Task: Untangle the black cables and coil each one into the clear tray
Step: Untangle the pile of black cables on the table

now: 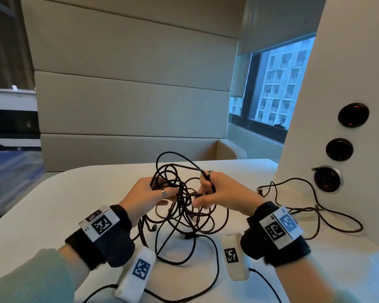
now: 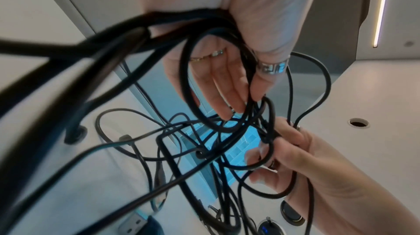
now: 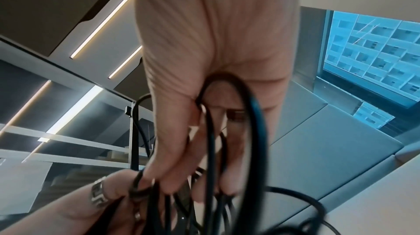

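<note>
Head view: the cables (image 1: 179,202) form one loose black knot at frame centre, lifted off the white bench (image 1: 53,206), with loops arching above the hands and slack trailing down toward the lower edge. The left hand (image 1: 144,193) clasps a bundle of strands on the knot's left side; the right hand (image 1: 223,193) pinches a strand on its right side. The knot lies directly between the two grips, each hand touching it, neither clearly nearer. A separate cable (image 1: 304,206) sprawls at right, near a white panel (image 1: 346,106) with round sockets. No clear tray shows in this view.

Left wrist view: the left hand (image 2: 238,55), in the upper middle, has several strands running across the palm under the thumb, fingers reaching down into the loops. The right hand (image 2: 302,159), lower right, nips a crossing of thin round cord. A metal plug (image 2: 134,224) lies at the lower left. The cords look smooth, rubbery and limp.

Right wrist view: the right hand (image 3: 213,80) fills the centre, its fingers curled round a loop that hangs downward; the left hand (image 3: 95,201), ringed, meets it at the lower left.

Judgement: the tangle's crossings sit between the fingertips, so the coming move likely turns on drawing the hands apart sideways to open a loop.
</note>
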Demonstrator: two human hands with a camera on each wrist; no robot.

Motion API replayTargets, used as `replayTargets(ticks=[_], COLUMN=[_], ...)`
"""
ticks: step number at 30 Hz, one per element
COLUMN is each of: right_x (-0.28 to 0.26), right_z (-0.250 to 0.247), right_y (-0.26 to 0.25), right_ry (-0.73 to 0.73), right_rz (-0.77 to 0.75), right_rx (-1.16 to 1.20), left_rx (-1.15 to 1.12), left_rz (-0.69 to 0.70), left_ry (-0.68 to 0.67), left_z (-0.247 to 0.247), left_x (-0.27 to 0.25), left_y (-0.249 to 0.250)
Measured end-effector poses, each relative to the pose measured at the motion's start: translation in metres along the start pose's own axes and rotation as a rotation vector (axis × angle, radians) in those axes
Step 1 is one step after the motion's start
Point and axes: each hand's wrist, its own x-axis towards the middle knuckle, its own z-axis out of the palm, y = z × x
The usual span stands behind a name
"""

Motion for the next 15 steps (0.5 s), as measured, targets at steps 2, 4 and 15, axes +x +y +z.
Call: replayTargets(ticks=[2, 4, 15], right_x=[0.001, 0.002, 0.010], right_z=[0.003, 0.004, 0.020], right_y=[0.000, -0.001, 0.003], right_ry=[0.041, 0.053, 0.161], right_rz=[-0.033, -0.042, -0.085], right_rx=[0.086, 0.139, -0.232], left_rx=[-0.049, -0.062, -0.149], left_rz=[-0.009, -0.014, -0.054], left_ry=[0.010, 0.024, -0.113], left_z=[-0.001, -0.002, -0.005], left_x=[-0.001, 0.000, -0.004], left_y=[0.002, 0.003, 0.004])
